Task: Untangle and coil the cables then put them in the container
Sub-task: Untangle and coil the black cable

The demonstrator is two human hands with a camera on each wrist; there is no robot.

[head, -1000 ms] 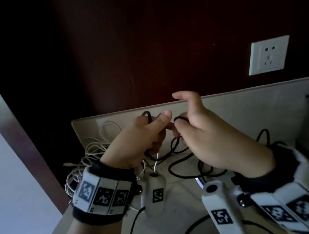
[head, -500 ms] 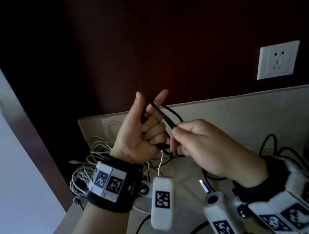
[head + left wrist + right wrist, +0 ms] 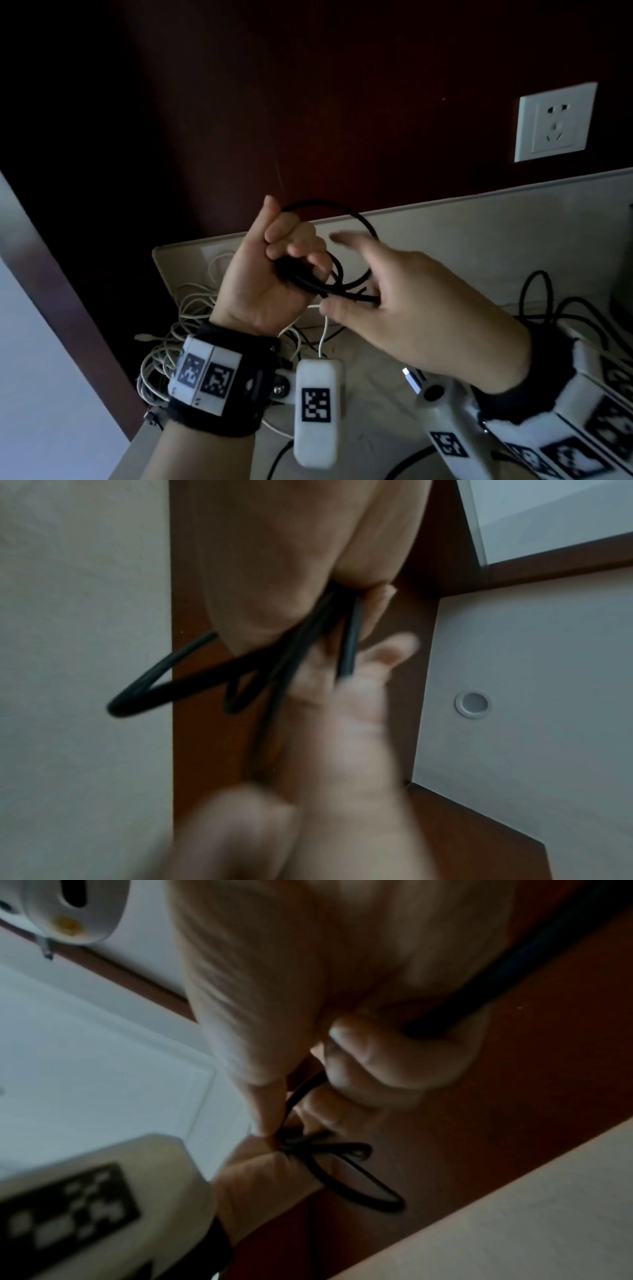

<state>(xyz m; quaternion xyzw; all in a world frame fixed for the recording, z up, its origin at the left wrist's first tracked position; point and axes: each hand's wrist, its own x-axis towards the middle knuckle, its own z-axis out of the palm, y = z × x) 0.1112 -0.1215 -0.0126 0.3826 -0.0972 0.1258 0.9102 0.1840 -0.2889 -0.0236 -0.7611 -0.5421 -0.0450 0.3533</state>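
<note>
White cables [image 3: 178, 329]: loose tangle at table's [image 3: 479, 246] left end. Left hand [image 3: 270, 274]: raised above table, fingers curled round looped black cable [image 3: 349, 219]. Right hand [image 3: 407, 308]: touching loops, thumb and fingers pinching the strands, index finger extended. More black cable: lying on table at right.

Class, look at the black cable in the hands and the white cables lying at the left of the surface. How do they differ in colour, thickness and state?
The black cable is dark and thicker; the white cables are pale and thinner. The black cable is looped in a raised coil gripped by the left hand, with the right hand at its strands; the white cables lie untouched in a loose tangle. Both are flexible cords.
</note>
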